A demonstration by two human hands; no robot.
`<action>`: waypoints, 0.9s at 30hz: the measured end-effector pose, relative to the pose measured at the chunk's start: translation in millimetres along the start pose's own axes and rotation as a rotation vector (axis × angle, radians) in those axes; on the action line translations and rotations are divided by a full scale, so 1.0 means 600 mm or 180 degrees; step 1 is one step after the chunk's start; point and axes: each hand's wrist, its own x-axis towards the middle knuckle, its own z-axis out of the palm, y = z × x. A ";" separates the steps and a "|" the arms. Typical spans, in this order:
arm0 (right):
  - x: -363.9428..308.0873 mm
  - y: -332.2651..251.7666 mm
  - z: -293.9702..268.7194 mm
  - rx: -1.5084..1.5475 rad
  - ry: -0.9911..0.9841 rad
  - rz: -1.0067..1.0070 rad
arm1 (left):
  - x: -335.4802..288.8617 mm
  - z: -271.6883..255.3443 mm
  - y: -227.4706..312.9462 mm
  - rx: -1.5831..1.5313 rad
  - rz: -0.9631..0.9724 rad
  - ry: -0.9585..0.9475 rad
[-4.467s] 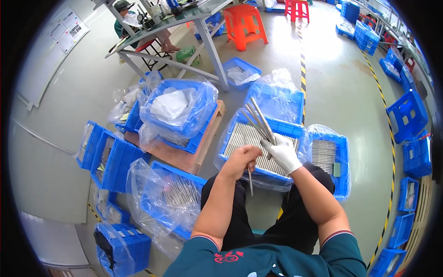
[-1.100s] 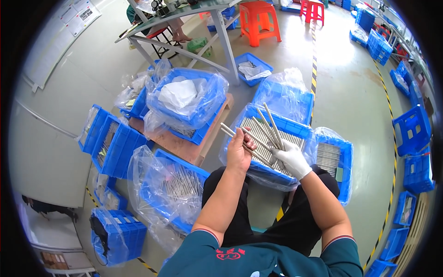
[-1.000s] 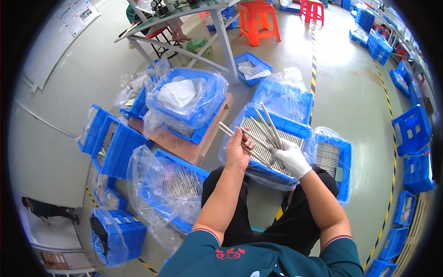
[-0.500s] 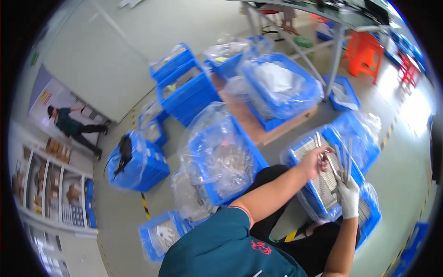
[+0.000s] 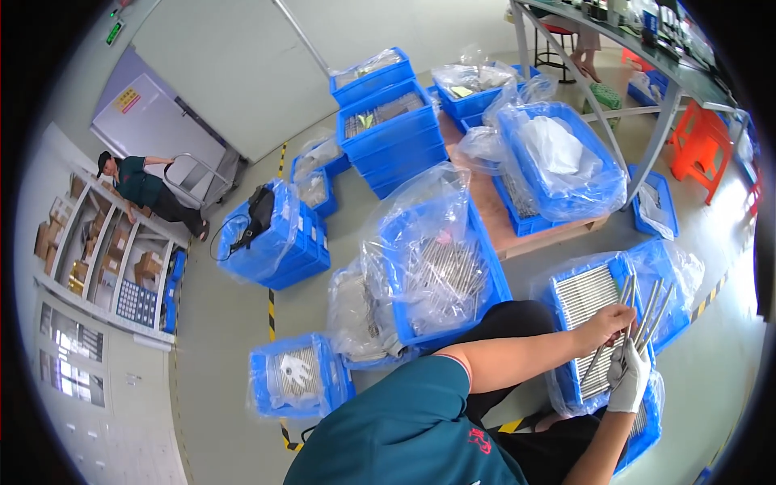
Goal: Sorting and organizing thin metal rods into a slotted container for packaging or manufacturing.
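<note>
My bare left hand (image 5: pixel 606 330) is closed around a thin metal rod (image 5: pixel 600 360), its fingers almost against the other hand. In a white glove, my right hand (image 5: pixel 630 384) grips several slim silvery rods (image 5: pixel 651 314) that fan out above it. Both hands are over the right part of a plastic-lined blue crate (image 5: pixel 572 356), where similar rods (image 5: pixel 584 297) lie side by side in a row. Where the held rods cross between my hands, their lower ends are partly hidden.
A blue crate of loose rods (image 5: pixel 444 271) stands left of my knee. Stacked blue crates (image 5: pixel 392 145), a wooden pallet (image 5: pixel 517 241) and a metal-legged table (image 5: pixel 655 129) are beyond. At far left, a person (image 5: pixel 149 186) stands beside a cart (image 5: pixel 198 182).
The view has swung, so the scene sits farther right and lower. My left hand has come nearer the gloved hand. The person at far left now has a hand on the cart.
</note>
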 end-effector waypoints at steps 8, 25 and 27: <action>-0.012 0.017 0.018 -0.0348 0.0349 -0.0275 | 0.001 -0.001 -0.021 -0.0077 -0.0252 0.0330; 0.030 -0.035 -0.031 0.0060 0.0383 -0.0045 | -0.017 -0.015 0.009 -0.0190 -0.1179 -0.0402; 0.031 -0.027 -0.044 0.0621 0.0030 0.0180 | -0.024 -0.007 0.012 -0.0602 -0.1669 -0.0782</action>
